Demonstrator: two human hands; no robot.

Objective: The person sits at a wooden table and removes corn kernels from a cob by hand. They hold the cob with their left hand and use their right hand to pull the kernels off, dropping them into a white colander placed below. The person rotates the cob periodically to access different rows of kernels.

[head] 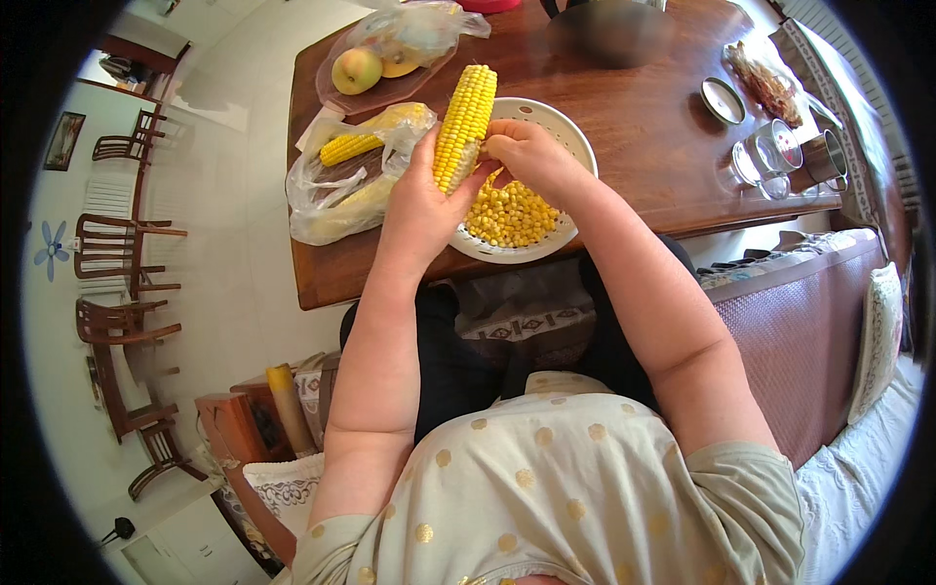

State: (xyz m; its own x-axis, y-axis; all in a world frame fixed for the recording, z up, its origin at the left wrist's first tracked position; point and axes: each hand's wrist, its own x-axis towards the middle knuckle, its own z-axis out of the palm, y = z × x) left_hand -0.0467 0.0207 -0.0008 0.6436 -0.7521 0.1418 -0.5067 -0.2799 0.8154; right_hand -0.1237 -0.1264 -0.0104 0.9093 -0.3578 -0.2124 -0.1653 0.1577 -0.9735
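My left hand (428, 201) grips an ear of yellow corn (468, 117) near its lower end, tilted upright above a white colander (574, 139). A strip of bare cob shows along the ear's lower right side. My right hand (530, 157) is against that side, with bent fingertips touching the kernels; whether a loose kernel is pinched there is hidden. Loose corn kernels (515, 216) are heaped in the colander below both hands. Left of my left hand lies a clear plastic bag (314, 208) with more corn ears (351, 148) in it.
The wooden table (643, 161) carries a tray (439, 69) with an apple (357, 71) and a plastic bag at the far left. A glass mug (775, 150), a metal cup (823, 157) and a round lid (722, 101) stand on the right. A dark rounded object (610, 33) is blurred at the back.
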